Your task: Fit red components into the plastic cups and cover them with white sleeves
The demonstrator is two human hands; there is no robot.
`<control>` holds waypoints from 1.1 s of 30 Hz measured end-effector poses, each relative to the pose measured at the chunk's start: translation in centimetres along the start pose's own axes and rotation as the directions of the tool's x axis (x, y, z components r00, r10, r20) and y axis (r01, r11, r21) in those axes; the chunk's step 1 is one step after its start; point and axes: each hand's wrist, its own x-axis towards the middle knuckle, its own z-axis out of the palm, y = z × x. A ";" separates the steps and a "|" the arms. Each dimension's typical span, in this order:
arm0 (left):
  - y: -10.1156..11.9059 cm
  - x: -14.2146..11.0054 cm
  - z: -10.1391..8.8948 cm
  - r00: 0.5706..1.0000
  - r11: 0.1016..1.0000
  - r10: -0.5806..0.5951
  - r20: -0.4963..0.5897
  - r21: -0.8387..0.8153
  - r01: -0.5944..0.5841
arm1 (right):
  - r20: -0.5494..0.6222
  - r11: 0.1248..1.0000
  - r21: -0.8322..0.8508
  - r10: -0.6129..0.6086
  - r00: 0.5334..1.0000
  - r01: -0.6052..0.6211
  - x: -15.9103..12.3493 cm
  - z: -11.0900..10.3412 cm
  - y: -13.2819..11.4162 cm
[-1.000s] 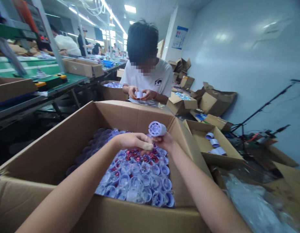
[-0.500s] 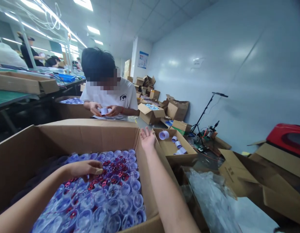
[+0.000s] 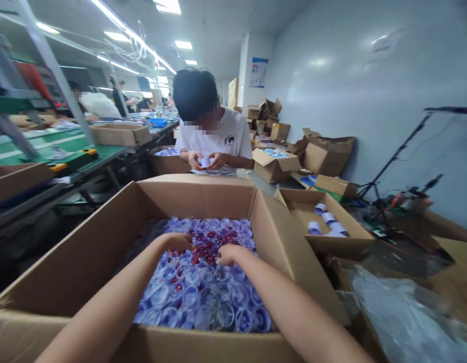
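A large cardboard box (image 3: pixel 195 195) in front of me holds several rows of purple plastic cups (image 3: pixel 191 296), with clear wrapping among them. Small red parts (image 3: pixel 206 246) lie in a loose pile on the cups. At the left edge of that pile is my left hand (image 3: pixel 178 242), its fingers bent downward. My right hand (image 3: pixel 227 254) is at the pile's right side, fingers curled and pinched together. What either hand grips is too small and blurred to make out.
Beyond the box, a co-worker (image 3: pixel 214 133) holds a small purple cup (image 3: pixel 205 162). A shallow carton (image 3: pixel 293 206) at right holds several purple cups. A green workbench (image 3: pixel 32 143) stands left; clear plastic (image 3: pixel 399 307) and a tripod (image 3: pixel 395 156) are at right.
My right hand has gone from open above the shallow carton to closed over the red parts. My left hand stays at the pile. The view has swung left.
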 end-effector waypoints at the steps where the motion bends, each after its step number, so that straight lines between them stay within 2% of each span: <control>1: 0.0 0.0 0.1 1.000 1.000 0.001 0.002 -0.007 -0.001 | 0.014 1.000 -0.016 -0.002 1.000 0.002 0.4 1.0 -0.1; 5: 0.0 0.3 0.6 0.998 0.999 -0.024 0.060 0.041 0.021 | 0.041 0.999 -0.049 0.018 0.999 -0.016 1.2 4.3 -0.5; 8: 0.2 0.4 0.8 0.996 0.997 -0.027 0.082 0.072 0.021 | 0.047 0.996 -0.067 0.061 0.997 -0.058 1.2 5.8 -0.5; 11: 0.8 0.3 0.6 0.996 0.993 -0.024 0.085 0.117 0.014 | 0.044 0.994 -0.078 0.076 0.996 -0.073 1.0 5.8 -0.4; 16: 2.4 0.2 0.6 0.997 0.979 0.022 0.071 0.199 -0.036 | -0.032 0.986 -0.137 0.096 0.995 -0.100 0.4 3.9 -1.2; 17: 2.8 0.2 0.7 0.997 0.975 0.040 0.067 0.216 -0.054 | -0.025 0.984 -0.157 0.074 0.997 -0.078 0.4 3.6 -1.8; 19: 3.5 0.1 1.2 0.994 0.964 0.090 0.066 0.247 -0.104 | 0.086 0.981 -0.192 0.013 0.996 0.004 0.5 3.6 -3.0; 21: 4.2 -0.2 1.9 0.986 0.947 0.146 0.083 0.275 -0.164 | 0.257 0.973 -0.205 -0.051 0.965 0.107 0.5 4.4 -4.2; 23: 4.8 -0.7 2.6 0.974 0.926 0.185 0.128 0.310 -0.217 | 0.356 0.960 -0.209 -0.104 0.929 0.187 0.4 5.7 -5.1; 27: 5.9 -1.5 3.1 0.945 0.871 0.226 0.237 0.384 -0.305 | 0.302 0.948 -0.198 -0.181 0.936 0.248 -0.3 7.8 -5.6; 31: 6.3 -1.6 2.7 0.947 0.859 0.229 0.227 0.411 -0.306 | 0.343 0.935 -0.166 -0.243 0.907 0.313 -0.4 8.0 -5.3; 33: 6.3 -1.4 2.5 0.951 0.855 0.215 0.222 0.429 -0.293 | 0.335 0.935 -0.172 -0.241 0.911 0.310 -0.3 8.1 -5.1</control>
